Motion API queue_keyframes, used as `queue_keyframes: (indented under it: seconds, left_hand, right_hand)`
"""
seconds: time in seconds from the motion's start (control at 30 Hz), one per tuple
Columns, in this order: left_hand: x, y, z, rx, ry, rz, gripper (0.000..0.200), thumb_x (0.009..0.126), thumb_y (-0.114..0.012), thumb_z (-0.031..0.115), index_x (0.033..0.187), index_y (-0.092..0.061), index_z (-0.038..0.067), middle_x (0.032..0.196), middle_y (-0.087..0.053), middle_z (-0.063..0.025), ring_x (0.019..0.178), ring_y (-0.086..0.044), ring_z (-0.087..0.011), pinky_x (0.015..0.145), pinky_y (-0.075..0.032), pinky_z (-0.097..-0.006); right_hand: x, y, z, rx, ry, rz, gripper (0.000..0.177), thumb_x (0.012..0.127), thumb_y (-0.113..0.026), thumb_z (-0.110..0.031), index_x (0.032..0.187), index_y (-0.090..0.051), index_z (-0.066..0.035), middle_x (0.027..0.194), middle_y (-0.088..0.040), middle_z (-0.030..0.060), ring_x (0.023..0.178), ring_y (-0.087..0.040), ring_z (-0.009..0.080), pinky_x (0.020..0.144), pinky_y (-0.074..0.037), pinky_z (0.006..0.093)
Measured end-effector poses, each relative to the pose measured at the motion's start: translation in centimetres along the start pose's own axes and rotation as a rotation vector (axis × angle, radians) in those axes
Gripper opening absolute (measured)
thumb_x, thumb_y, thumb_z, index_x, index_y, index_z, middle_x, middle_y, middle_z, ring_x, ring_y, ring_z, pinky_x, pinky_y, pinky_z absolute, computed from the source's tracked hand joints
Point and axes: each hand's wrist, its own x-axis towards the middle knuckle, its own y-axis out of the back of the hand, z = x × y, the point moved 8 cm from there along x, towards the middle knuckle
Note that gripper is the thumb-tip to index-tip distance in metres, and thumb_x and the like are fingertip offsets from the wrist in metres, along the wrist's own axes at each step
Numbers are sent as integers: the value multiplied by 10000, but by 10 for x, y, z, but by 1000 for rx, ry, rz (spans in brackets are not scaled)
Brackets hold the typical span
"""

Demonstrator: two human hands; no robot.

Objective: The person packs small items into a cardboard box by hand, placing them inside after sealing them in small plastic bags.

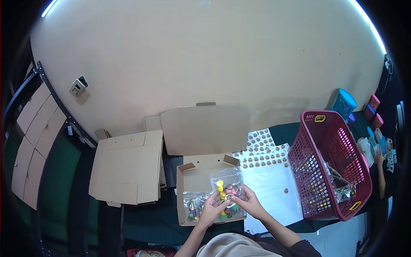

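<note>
My left hand (209, 209) and my right hand (252, 204) hold a clear zip bag (227, 174) of small colourful pieces, yellow, pink, brown and green. Both thumbs meet near a round sticker (229, 198) on the bag's face. Their fingers curl behind the bag, partly hidden. The bag is above an open cardboard box (180, 201) with its lid (207, 128) raised against the wall. Inside the box, at its left, lies another clear bag (195, 206) of similar pieces. Right of the box is a white sticker sheet (269, 197) with round brown stickers, mostly along its top.
A stack of flat cardboard boxes (124, 167) lies to the left. A tall maroon basket (314, 171) with filled bags inside stands on the right. Blue and pink containers (345, 103) are behind it. Another person's hand (379, 156) shows at far right.
</note>
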Motion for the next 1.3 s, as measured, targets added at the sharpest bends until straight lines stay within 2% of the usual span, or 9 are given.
queue_keyframes:
  seconds: [0.17, 0.33, 0.47, 0.53, 0.77, 0.9, 1.0, 1.07, 1.3]
  left_hand:
    - [-2, 4, 1, -52, 32, 71, 333, 835, -534, 72, 1131, -422, -32, 1032, -548, -88, 932, -536, -123, 813, -431, -243]
    - [-1, 4, 0, -43, 3, 52, 333, 839, -530, 76, 1137, -424, -27, 1042, -546, -93, 945, -533, -123, 823, -431, -245]
    - [2, 1, -1, -25, 13, 8, 335, 842, -526, 77, 1143, -422, -28, 1061, -537, -94, 962, -527, -126, 843, -424, -249]
    - [4, 2, -2, -30, 51, 8, 326, 849, -517, 77, 1143, -424, -29, 1060, -536, -89, 966, -525, -127, 846, -422, -250]
    - [6, 8, -7, -40, 72, 17, 342, 841, -529, 73, 1148, -420, -31, 1070, -533, -82, 969, -522, -125, 851, -417, -250]
    - [4, 1, -2, 61, 26, -89, 394, 806, -569, 45, 1157, -406, -30, 1074, -526, -76, 960, -521, -119, 822, -435, -247]
    - [2, -4, -5, 70, 27, -131, 430, 792, -574, 10, 1172, -379, -40, 1135, -487, -104, 968, -520, -130, 807, -454, -263]
    - [1, -4, -6, 47, 54, -129, 424, 795, -569, 8, 1170, -378, -44, 1133, -488, -107, 979, -513, -132, 800, -458, -264]
    - [2, 3, 0, 7, 70, -135, 435, 812, -557, 33, 1190, -360, -50, 1128, -489, -99, 996, -506, -130, 826, -434, -247]
  right_hand:
    - [-1, 0, 2, -164, 65, -81, 335, 775, -623, -105, 1039, -439, -12, 949, -549, 56, 830, -556, 90, 674, -464, 222]
    - [0, -1, 5, -99, 79, -72, 337, 763, -636, -111, 1022, -446, -10, 945, -543, 61, 804, -557, 90, 653, -462, 217]
    - [3, 9, 4, -101, 151, 57, 324, 742, -655, -74, 1003, -482, 9, 897, -517, 48, 835, -538, 83, 654, -461, 215]
    - [2, 12, 0, -298, 185, 61, 270, 729, -659, -47, 952, -522, 20, 872, -504, 43, 843, -535, 86, 684, -463, 217]
    - [0, 10, -2, -77, 99, 28, 257, 748, -628, -24, 972, -512, 28, 908, -525, 56, 857, -551, 106, 716, -455, 213]
    - [-1, 4, -4, 23, 40, 59, 274, 745, -633, -29, 980, -497, 12, 910, -551, 49, 836, -545, 104, 722, -453, 230]
    - [1, 5, -3, -207, 118, 120, 265, 727, -662, -52, 937, -510, 2, 876, -572, 53, 806, -549, 84, 693, -452, 215]
    - [2, 10, -7, -260, 183, 238, 279, 682, -725, -119, 838, -529, 2, 768, -576, 26, 614, -532, 33, 543, -423, 168]
    - [9, 4, -6, -81, 148, 137, 167, 752, -646, -62, 868, -563, 24, 798, -566, 23, 734, -557, 66, 634, -449, 194]
